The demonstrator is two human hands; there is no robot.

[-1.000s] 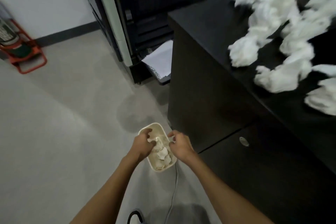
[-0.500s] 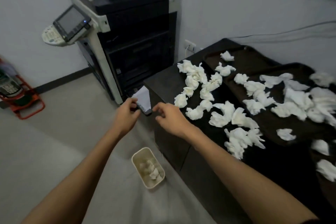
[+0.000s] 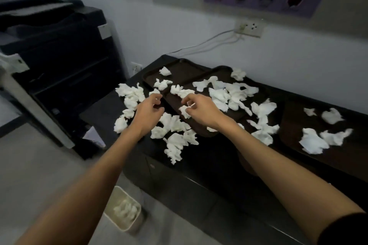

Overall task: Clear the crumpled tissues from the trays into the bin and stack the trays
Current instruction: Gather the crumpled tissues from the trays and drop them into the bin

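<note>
Several white crumpled tissues (image 3: 221,95) lie across two overlapping dark brown trays (image 3: 183,69) on a black cabinet top (image 3: 209,157). More tissues (image 3: 175,141) are heaped on the cabinet in front of the trays. A third tray (image 3: 288,125) at the right holds a few tissues. My left hand (image 3: 149,110) hovers over the front heap with its fingers loosely curled and holds nothing. My right hand (image 3: 201,108) reaches over the middle tray's near end and pinches a small tissue (image 3: 184,111). A cream bin (image 3: 127,213) with tissues inside stands on the floor below my left forearm.
A large black copier (image 3: 59,61) stands left of the cabinet, with paper sticking out low down. A wall socket (image 3: 249,28) with cables hangs behind the trays. Grey floor stretches left of the bin.
Both hands came up from the bin and moved forward over the cabinet. The view lifted from the floor to the trays. My right hand has reached a tissue on the middle tray.
</note>
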